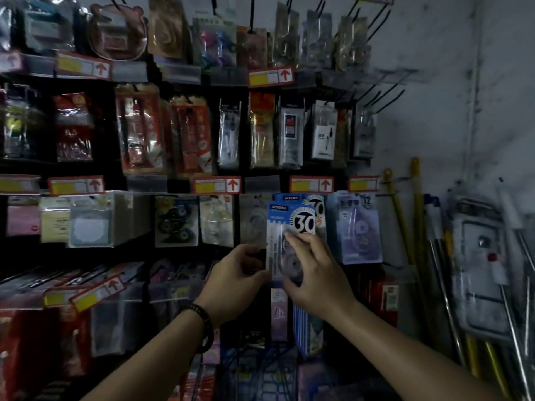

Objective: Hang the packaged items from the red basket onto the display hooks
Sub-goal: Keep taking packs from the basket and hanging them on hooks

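**Step in hand: seat pack on hook (judged).**

1. Item: blue blister pack (282, 224), white "30" disc on the header, clear blister below. It is held upright in front of the third display row, just below the red/yellow price tag (311, 184). The red basket cannot be made out in this view.
2. L hand (238, 273): fingers curled, thumb pinching the pack's lower left edge. R hand (315, 276): fingers spread over the blister front, thumb tucked under the bottom edge. Both hands grip the same pack.
3. Target: a matching "30" pack (315, 202) hangs directly behind and slightly up-right, so this looks like the correct hook. The hook tip itself is hidden behind the held pack, and its hang hole is too blurred to see.

**Procedure (recommended)**

- Keep the pack vertical and square to the rack. A tilted header probably misses the hook tip.
- Raise until the header hole is level w/ the hook tip, then push straight back. Do not force; the card header likely tears at the hole.
- Steer w/ the L hand on the edge. Push w/ the R hand's fingers, low on the blister.
- Clearance: the "12" pack (359, 227) sits just beside on the right and a clear pack (252, 221) on the left. Avoid knocking either one.
- Release only once the pack hangs free, face out, flush w/ the one behind.
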`<state>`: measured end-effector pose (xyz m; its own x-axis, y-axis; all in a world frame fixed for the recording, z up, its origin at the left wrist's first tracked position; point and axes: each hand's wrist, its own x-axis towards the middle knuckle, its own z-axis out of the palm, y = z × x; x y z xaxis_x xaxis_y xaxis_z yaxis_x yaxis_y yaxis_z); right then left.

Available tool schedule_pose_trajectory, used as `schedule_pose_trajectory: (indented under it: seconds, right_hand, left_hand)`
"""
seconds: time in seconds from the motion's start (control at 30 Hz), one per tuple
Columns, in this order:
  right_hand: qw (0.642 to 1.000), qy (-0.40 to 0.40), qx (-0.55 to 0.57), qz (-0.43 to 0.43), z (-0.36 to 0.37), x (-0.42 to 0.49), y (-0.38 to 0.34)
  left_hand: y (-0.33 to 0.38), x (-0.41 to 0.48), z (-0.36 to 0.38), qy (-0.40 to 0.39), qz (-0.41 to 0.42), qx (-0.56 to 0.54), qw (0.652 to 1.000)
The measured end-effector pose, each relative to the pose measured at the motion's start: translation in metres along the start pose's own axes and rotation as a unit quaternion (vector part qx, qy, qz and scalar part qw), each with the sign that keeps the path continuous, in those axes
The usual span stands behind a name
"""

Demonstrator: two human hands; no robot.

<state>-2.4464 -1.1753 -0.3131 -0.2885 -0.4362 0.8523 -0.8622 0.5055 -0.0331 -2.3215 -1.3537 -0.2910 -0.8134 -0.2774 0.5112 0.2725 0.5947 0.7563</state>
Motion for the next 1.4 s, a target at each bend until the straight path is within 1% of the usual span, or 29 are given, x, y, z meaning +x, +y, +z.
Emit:
schedule_pose_trajectory:
  seconds: [0.1,0.2,0.37,0.5,0.7,1.0,1.2,1.33,1.4]
  right_hand:
    - [0.999,0.001,-0.033,0.014,-0.004,0.002,0.022]
    - [0.998,-0.001,-0.055,0.020,-0.008,0.007,0.032]
    - [0.996,-0.006,-0.071,0.045,-0.010,0.024,0.036]
    - [0.995,-0.024,-0.078,0.053,-0.012,0.030,0.039]
    - [0.994,-0.028,-0.093,0.044,-0.014,0.035,0.041]
    - [0.988,-0.097,-0.084,0.085,-0.016,0.044,0.036]
    - [0.982,-0.110,-0.108,0.105,-0.009,0.050,0.035]
    - [0.980,-0.126,-0.112,0.108,-0.010,0.045,0.027]
    - [0.979,-0.119,-0.121,0.115,-0.010,0.035,0.020]
  left_hand:
    - [0.002,0.000,0.004,0.011,0.013,0.059,0.998]
    - [0.001,0.000,0.004,0.007,0.026,0.083,0.996]
    - [-0.002,0.000,0.002,-0.017,0.015,0.115,0.993]
    - [-0.004,0.000,-0.002,-0.020,0.015,0.118,0.993]
    - [-0.005,0.000,-0.005,-0.034,0.020,0.126,0.991]
    - [-0.005,-0.004,-0.003,-0.048,0.022,0.142,0.988]
    - [-0.008,-0.009,-0.004,-0.063,0.014,0.153,0.986]
    - [-0.014,-0.020,-0.011,-0.055,0.014,0.175,0.983]
    - [-0.021,-0.029,-0.017,-0.053,0.016,0.177,0.983]
